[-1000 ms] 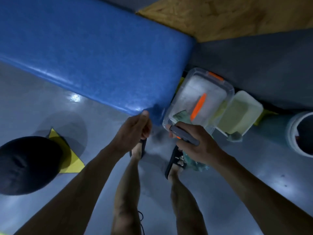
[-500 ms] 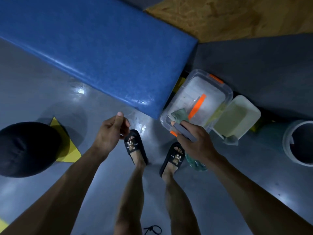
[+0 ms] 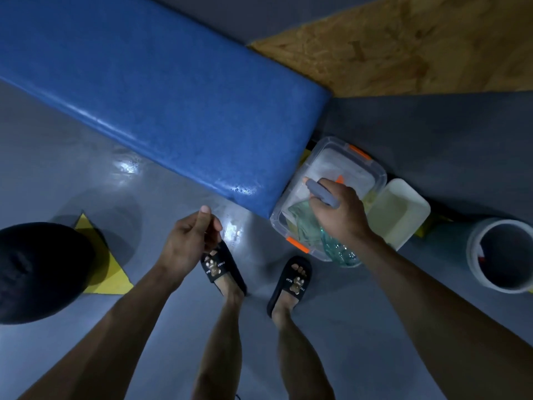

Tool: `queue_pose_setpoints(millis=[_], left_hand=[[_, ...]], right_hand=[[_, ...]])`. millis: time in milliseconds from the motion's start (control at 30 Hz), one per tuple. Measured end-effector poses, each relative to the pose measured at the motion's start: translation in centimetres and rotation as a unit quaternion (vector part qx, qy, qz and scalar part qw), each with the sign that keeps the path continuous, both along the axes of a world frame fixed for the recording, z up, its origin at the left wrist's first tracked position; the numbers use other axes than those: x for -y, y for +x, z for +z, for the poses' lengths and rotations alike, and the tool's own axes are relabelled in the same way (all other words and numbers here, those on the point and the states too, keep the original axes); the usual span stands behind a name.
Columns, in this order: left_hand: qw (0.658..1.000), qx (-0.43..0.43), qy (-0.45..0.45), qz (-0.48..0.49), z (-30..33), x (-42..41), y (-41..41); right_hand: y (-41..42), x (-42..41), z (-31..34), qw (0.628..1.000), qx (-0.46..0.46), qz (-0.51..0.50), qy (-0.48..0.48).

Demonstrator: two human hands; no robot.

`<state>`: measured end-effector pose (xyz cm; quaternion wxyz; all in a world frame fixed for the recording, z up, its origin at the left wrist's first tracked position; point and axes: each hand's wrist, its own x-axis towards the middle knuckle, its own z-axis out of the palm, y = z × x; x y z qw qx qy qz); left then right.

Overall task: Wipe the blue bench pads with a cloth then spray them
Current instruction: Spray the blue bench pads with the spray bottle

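Observation:
The long blue bench pad (image 3: 161, 90) runs from the upper left to its near corner at the centre, with small wet drops near that corner. My right hand (image 3: 337, 215) grips a spray bottle by its grey head (image 3: 321, 193); the clear greenish bottle body (image 3: 340, 252) hangs below my wrist, over a clear plastic bin (image 3: 372, 171) beside the pad's end. A pale green cloth (image 3: 302, 215) lies inside the bin under my hand. My left hand (image 3: 190, 243) hovers off the pad, fingers loosely curled, holding nothing.
A pale lid or tray (image 3: 401, 212) leans beside the bin. A white bucket (image 3: 499, 255) stands at the right. A black round object (image 3: 37, 269) sits on a yellow triangle (image 3: 106, 269) at the left. My sandalled feet (image 3: 219, 267) stand on grey floor; a wooden board (image 3: 418, 41) lies beyond.
My left hand has come off the pad's corner and dropped back toward me. My right hand has carried the spray bottle forward over the clear bin.

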<state>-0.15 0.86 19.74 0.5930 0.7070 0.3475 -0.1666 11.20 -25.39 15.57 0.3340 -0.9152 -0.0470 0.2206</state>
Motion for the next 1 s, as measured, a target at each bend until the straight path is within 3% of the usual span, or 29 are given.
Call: queue_pose_setpoints(millis=[433, 533, 600, 667, 800, 1000], left_hand=[[0.999, 0.022, 0.002, -0.043, -0.4, -5.3, 3.7], [0.999, 0.022, -0.002, -0.043, -0.1, -6.2, 4.3], [0.999, 0.021, -0.005, -0.039, 0.1, -6.7, 4.4], [0.999, 0.022, -0.007, -0.035, 0.4, -7.3, 4.4], [0.999, 0.023, -0.015, -0.019, 0.9, -8.7, 4.1], [1.0, 0.023, -0.018, -0.007, 1.4, -11.4, 3.3]], right_hand=[[10.3, -1.2, 1.4, 0.992, 0.036, -0.122, -0.024], [11.1, -2.7, 1.9, 0.992, 0.024, -0.105, -0.062], [10.1, -4.2, 2.5, 0.996, 0.024, -0.084, -0.036], [8.3, -6.1, 2.9, 0.999, 0.011, -0.035, 0.0], [2.8, -10.0, 3.2, 0.995, 0.016, 0.097, -0.021], [-1.6, -14.1, 3.5, 0.996, -0.04, 0.082, -0.015]])
